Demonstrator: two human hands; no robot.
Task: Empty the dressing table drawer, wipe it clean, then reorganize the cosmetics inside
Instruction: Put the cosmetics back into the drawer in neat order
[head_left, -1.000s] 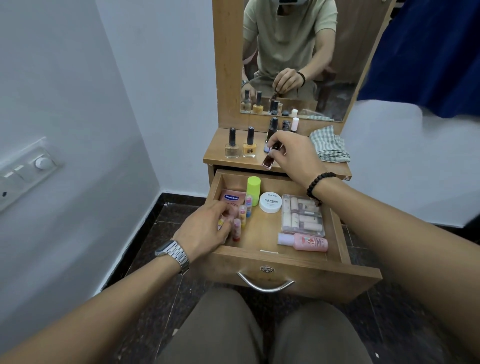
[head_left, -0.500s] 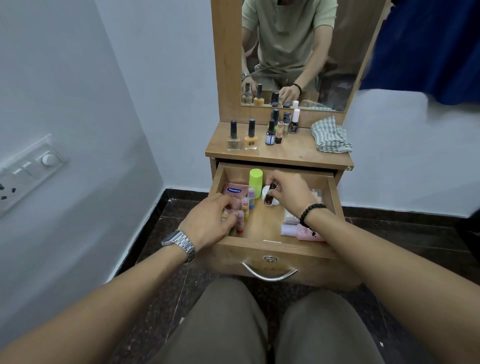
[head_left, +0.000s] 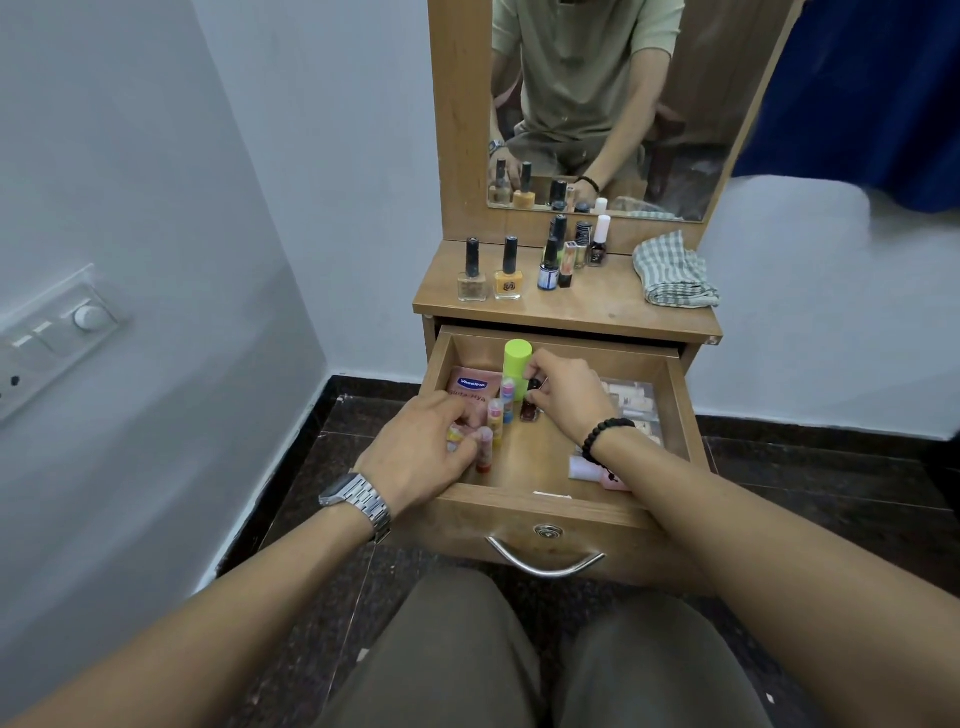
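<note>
Glass nail polish bottle (head_left: 530, 408) small, light, slick, can break (so hold by black cap). Right hand (head_left: 563, 395) pinches cap, bottle standing mid drawer (head_left: 680, 410), at 3 o'clock from lip balm sticks (head_left: 496, 415). Left hand (head_left: 421, 452) curls round sticks, at 9 o'clock.

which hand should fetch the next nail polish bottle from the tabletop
Probably the right hand: once it sets down the dark polish bottle, it's nearer the tabletop bottles. The left hand holds the lip balm sticks.

Wooden dressing table top (head_left: 597, 306), nail polish bottles (head_left: 506, 270) standing at left and centre, folded checked cloth (head_left: 672, 270) at right
</note>
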